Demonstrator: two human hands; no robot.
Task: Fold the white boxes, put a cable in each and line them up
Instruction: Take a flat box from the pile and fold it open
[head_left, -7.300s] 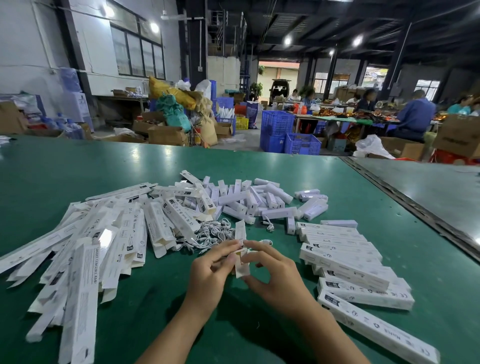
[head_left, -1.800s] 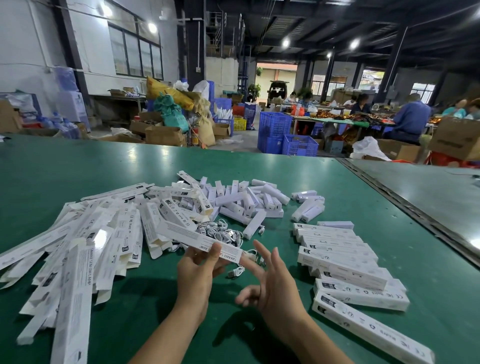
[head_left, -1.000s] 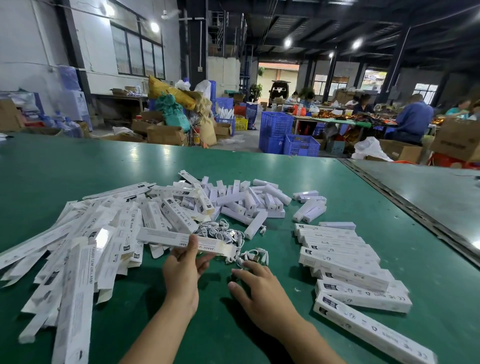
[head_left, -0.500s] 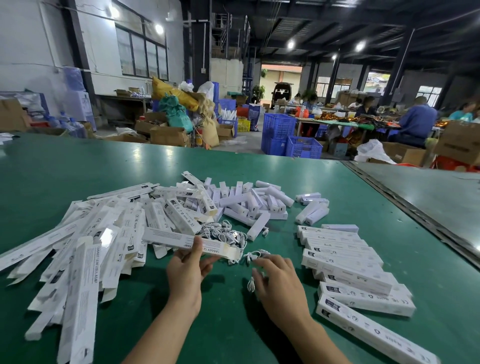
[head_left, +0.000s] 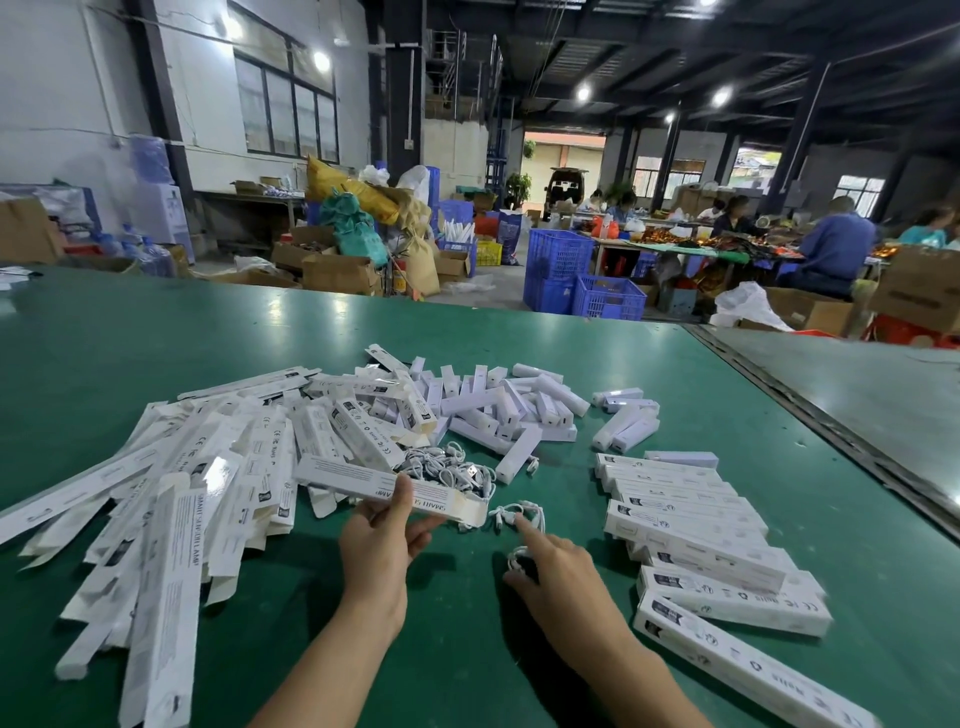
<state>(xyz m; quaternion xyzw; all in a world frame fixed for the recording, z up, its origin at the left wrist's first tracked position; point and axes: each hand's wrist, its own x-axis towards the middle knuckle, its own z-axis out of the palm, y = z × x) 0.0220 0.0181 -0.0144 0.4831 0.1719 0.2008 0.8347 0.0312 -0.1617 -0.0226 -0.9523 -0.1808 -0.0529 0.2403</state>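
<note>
The head view looks down on a green table surface (head_left: 467, 649). Near the middle of its near edge, the left hand (head_left: 379, 545) pinches 1 long narrow white cardboard box (head_left: 358, 479), thumb on top and fingers beneath. The box carries grey print and lies almost level. Its right end is open, showing cream inner flaps.

Just right of that end lies a thin white coiled cable (head_left: 519, 512). The right hand (head_left: 561, 577) has its index finger stretched out, the tip on the cable. Its other fingers are tucked under, and a white loop shows by the thumb. Whether that loop is gripped cannot be told.

A tangle of white cables (head_left: 447, 467) sits behind the held box. Toward the left edge spreads a heap of flat unfolded white boxes (head_left: 182, 499). Toward the right edge, a row of folded white boxes (head_left: 691, 525) lies side by side, touching and partly overlapping. Nearer the far edge is a pile of short white plastic bars (head_left: 514, 410).
</note>
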